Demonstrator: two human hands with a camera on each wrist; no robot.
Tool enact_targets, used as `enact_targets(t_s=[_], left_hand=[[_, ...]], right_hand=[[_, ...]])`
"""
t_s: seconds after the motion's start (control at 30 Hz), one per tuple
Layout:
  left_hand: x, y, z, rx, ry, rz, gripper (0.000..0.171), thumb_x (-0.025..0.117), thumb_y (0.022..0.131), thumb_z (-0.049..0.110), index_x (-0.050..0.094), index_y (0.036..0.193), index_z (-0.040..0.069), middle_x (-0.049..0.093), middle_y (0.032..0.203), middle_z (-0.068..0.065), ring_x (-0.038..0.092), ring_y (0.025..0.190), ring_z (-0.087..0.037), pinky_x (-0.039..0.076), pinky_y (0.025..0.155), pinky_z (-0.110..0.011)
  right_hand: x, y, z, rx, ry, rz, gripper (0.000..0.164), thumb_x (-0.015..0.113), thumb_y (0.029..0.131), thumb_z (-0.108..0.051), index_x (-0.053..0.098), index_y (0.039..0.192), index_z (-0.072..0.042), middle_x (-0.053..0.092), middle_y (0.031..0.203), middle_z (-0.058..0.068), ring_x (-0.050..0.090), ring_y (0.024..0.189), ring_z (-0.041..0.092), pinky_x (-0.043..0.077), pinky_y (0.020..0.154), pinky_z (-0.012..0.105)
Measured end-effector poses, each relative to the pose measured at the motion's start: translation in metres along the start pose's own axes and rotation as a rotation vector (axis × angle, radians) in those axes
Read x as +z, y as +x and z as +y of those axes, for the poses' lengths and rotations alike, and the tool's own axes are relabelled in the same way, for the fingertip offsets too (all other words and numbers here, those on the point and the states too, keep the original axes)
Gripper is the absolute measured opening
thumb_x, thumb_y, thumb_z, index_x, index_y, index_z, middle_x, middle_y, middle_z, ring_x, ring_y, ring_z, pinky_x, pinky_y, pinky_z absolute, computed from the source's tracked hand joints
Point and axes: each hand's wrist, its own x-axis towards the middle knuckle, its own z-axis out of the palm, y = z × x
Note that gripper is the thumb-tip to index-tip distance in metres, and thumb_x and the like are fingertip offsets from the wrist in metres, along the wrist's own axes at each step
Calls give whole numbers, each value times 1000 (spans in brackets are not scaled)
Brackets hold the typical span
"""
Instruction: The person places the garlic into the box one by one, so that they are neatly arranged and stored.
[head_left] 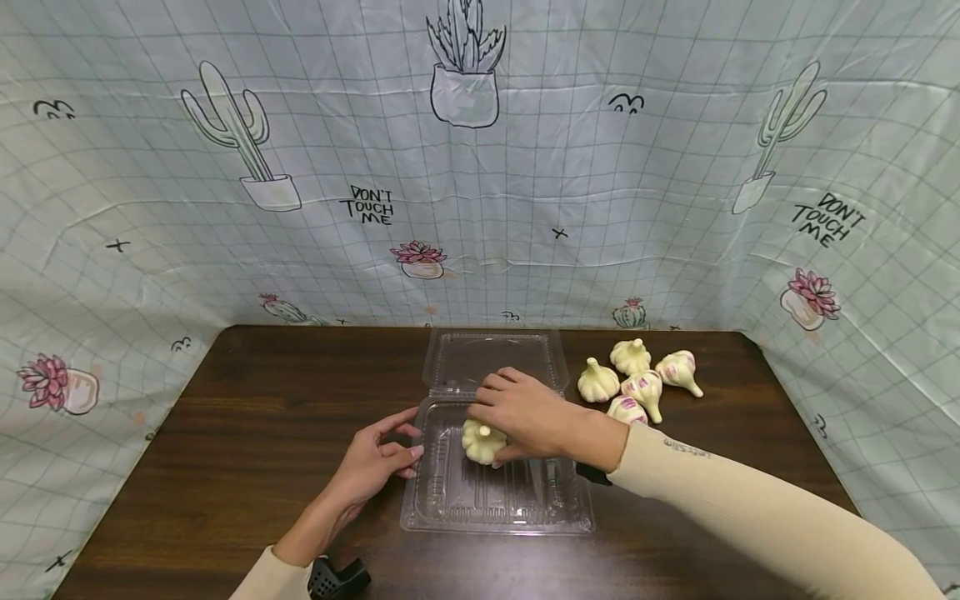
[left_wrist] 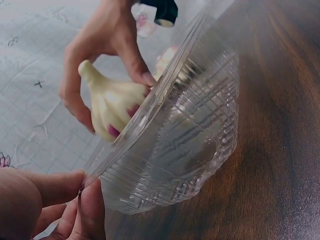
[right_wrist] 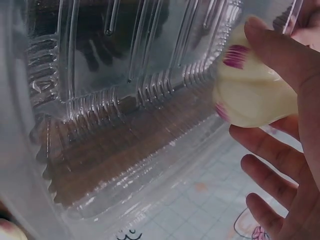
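My right hand [head_left: 528, 417] grips a garlic bulb [head_left: 482, 442] between thumb and fingers, over the left part of a clear plastic container [head_left: 498, 523]. The bulb is cream with purple patches, its stem pointing up in the head view. In the left wrist view this garlic bulb [left_wrist: 112, 102] is at the container's rim level. With thumb and fingertips my left hand [head_left: 371, 462] pinches the container's left rim [left_wrist: 95, 172]. The container's hinged lid [head_left: 495, 362] lies folded back behind the tray. In the right wrist view the bulb [right_wrist: 255, 95] sits against my thumb and index finger.
Several more garlic bulbs [head_left: 642, 390] lie in a cluster on the dark wooden table [head_left: 300, 417], right of the lid. A printed cloth [head_left: 510, 192] hangs behind the table and along its sides.
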Motion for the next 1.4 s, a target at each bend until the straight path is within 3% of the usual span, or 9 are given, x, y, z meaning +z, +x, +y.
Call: enact_targets(t_s=[0.27, 0.93, 1.4], left_hand=[[-1, -2, 0, 5, -6, -22, 60, 67, 100, -7, 45, 155, -7, 57, 127, -23, 64, 74, -9, 61, 68, -23], [0, -1, -1, -22, -10, -3, 58, 66, 100, -8, 48, 155, -5, 57, 127, -21, 63, 75, -10, 61, 68, -22], [0, 0, 0, -21, -5, -10, 58, 66, 101, -7, 47, 155, -4, 57, 126, -21, 64, 75, -11, 61, 68, -22]], right_hand=[[3, 7, -2, -13, -5, -23, 70, 83, 77, -69, 72, 124, -18, 72, 121, -4, 61, 115, 19, 48, 106, 38], [15, 21, -15, -34, -26, -42, 67, 79, 78, -71, 72, 120, -20, 74, 115, -7, 58, 115, 19, 46, 108, 38], [22, 26, -17, -44, -32, -65, 66, 82, 83, -64, 69, 128, -18, 71, 127, -3, 56, 132, 23, 41, 119, 42]])
